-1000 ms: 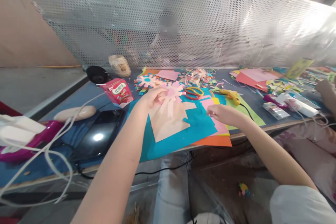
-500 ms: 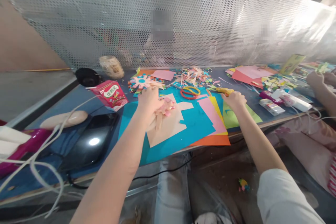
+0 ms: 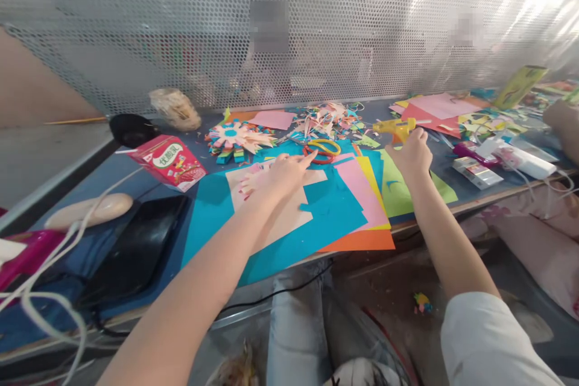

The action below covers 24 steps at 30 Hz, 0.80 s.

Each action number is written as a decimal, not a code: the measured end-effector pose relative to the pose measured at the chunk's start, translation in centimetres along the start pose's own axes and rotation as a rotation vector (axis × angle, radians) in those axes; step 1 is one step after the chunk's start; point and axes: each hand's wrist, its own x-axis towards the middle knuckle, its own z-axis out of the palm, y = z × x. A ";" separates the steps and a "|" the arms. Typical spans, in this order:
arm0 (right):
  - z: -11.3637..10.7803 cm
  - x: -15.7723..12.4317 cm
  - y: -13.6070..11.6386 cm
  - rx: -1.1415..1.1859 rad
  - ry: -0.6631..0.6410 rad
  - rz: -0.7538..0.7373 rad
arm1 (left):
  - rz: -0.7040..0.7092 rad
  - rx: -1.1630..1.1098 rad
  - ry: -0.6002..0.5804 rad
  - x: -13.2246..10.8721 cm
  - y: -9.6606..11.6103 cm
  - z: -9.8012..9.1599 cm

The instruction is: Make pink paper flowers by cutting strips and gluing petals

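My right hand (image 3: 414, 155) is wrapped round a yellow glue gun (image 3: 396, 127), raised above a light green sheet (image 3: 414, 196), its nozzle pointing left. My left hand (image 3: 290, 170) reaches over a beige paper sheet (image 3: 289, 214), holding nothing I can see. Its index finger stretches to the red and yellow handles of scissors (image 3: 326, 146), at or very near them. Partly behind that hand lies a pale pink paper flower (image 3: 249, 181) on the beige sheet. Underneath is a large blue sheet (image 3: 337, 202). Farther back sits a layered paper flower (image 3: 231, 134) with a blue centre.
A red drink carton (image 3: 169, 161), a black phone (image 3: 136, 247) and white cables (image 3: 75, 235) lie left. Paper scraps (image 3: 328, 120) are heaped along the perforated metal screen (image 3: 316, 30). On the right are a white device (image 3: 520, 160) and another person's hand (image 3: 563, 123).
My left hand has moved right, from the pink paper flower to the scissors. My right hand has lifted the glue gun off the table. The view has shifted slightly.
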 end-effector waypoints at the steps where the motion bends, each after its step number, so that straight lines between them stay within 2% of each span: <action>1: -0.2 -0.2 -0.1 0.030 0.031 -0.027 | 0.006 0.000 0.004 0.0 -0.1 0.2; 5: -0.4 -1.2 -0.2 0.093 0.067 -0.170 | -0.017 -0.093 0.030 0.0 -0.1 0.4; 10: -0.1 -1.9 -0.4 0.115 0.006 -0.334 | -0.100 -0.467 0.123 -0.2 -0.3 0.7; 16: -0.1 -2.0 -0.5 0.107 -0.011 -0.341 | -0.158 -0.571 0.193 0.1 -0.2 1.1; 24: -0.8 -2.6 -1.0 0.085 -0.041 -0.381 | -0.234 -0.596 0.221 0.9 0.1 2.2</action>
